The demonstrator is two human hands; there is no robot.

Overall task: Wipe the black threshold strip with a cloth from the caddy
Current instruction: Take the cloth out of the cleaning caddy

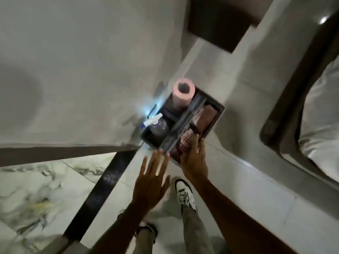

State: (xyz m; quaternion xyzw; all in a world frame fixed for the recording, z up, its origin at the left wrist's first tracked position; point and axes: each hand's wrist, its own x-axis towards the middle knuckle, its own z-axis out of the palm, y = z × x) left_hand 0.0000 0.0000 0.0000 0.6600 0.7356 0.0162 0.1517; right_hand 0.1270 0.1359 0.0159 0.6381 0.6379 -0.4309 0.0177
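The caddy (183, 123) sits on the pale floor (247, 180), close against the wall (82, 61). It is a dark tray with a long handle bar down its middle. On the wall side of the bar stand a pink paper roll (183, 94), at the far end, and a spray bottle (157, 125) with a white nozzle, at the near end. On the other side of the bar lie folded cloths (207, 116), reddish brown; the picture is blurred, so how many there are is hard to tell.

The right hand (194, 160) reaches over the near corner of the caddy with its fingers stretched out, the tips at the cloths, perhaps touching them; it grips nothing. The left hand (152, 182) hovers just short of the caddy's near end, fingers spread wide and empty.

The black strip (102, 191) runs along the floor from beside the caddy's near end back toward the person, dividing the pale floor from a marbled floor (27, 189) on its far side from the feet. No cloth is on it. A white shoe (185, 195) stands on the pale floor just short of the caddy, below the right hand. Well beyond the caddy, away from the wall, is a bed (321, 116) with white bedding.
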